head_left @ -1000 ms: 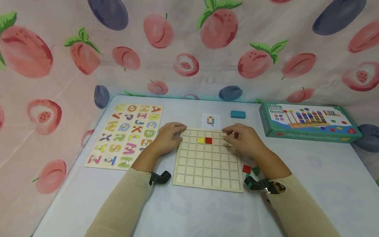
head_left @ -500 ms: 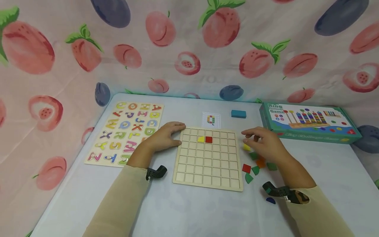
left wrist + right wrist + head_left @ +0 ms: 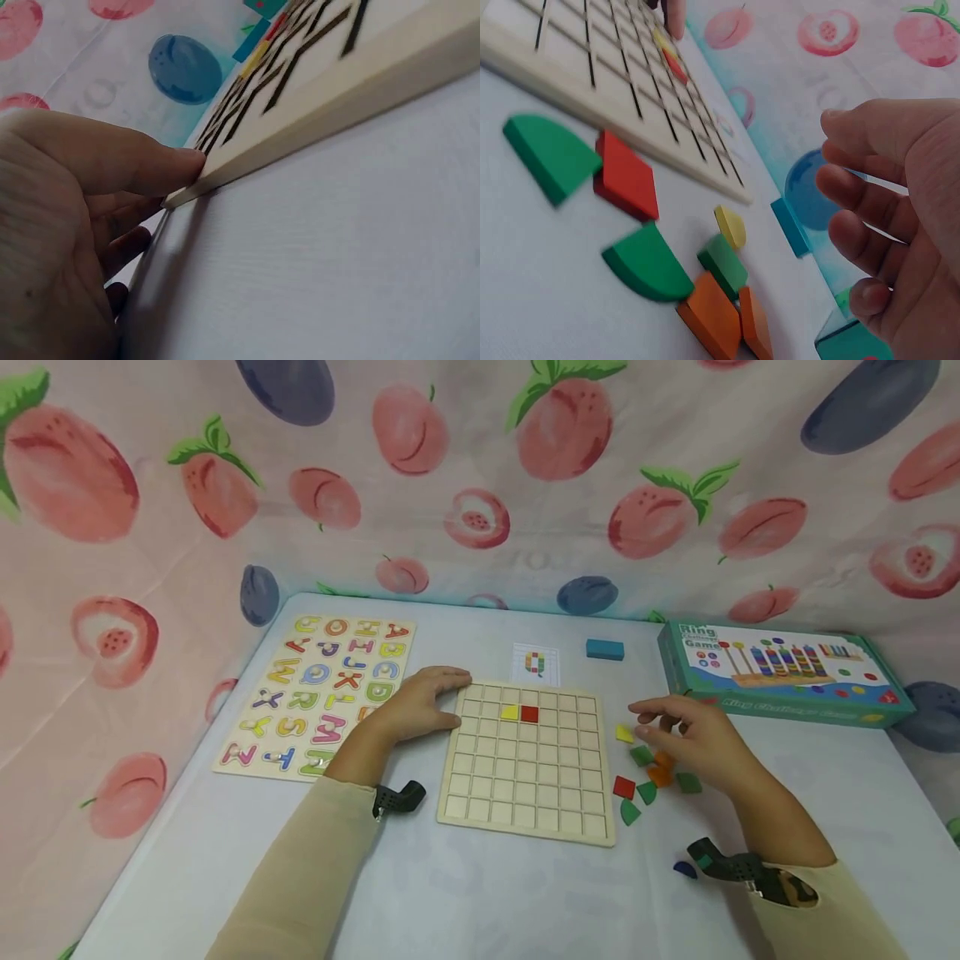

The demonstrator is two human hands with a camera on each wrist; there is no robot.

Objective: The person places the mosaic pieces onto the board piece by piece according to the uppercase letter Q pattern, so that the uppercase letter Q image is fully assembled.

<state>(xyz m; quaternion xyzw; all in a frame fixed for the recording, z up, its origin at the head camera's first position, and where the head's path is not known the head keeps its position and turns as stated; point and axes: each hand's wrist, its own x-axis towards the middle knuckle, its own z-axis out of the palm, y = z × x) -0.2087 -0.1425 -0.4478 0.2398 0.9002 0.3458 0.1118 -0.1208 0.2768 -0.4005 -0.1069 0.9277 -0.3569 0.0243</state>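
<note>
A wooden grid board [image 3: 525, 793] lies flat on the table, a yellow piece [image 3: 510, 712] and a red square [image 3: 529, 714] side by side in its second row. My left hand [image 3: 416, 706] grips the board's far left corner; in the left wrist view the thumb [image 3: 176, 166] lies on the board's edge, with the other fingers partly hidden behind. My right hand [image 3: 690, 735] hovers above the loose pieces right of the board, fingers loosely bent and holding nothing. Beneath and beside it lie a yellow piece [image 3: 624, 733], orange pieces [image 3: 660, 775], green pieces [image 3: 651, 262] and a red square [image 3: 626, 178].
A pattern card [image 3: 536, 665] lies just beyond the board, with a blue block [image 3: 604, 649] to its right. The alphabet puzzle board [image 3: 258, 752] is at the left. A green game box [image 3: 787, 703] stands back right. A dark blue half-round piece [image 3: 685, 869] lies near the front.
My right hand has moved right, off the board's far right corner to above the loose pieces, uncovering several of them. The left hand stays at the board's corner.
</note>
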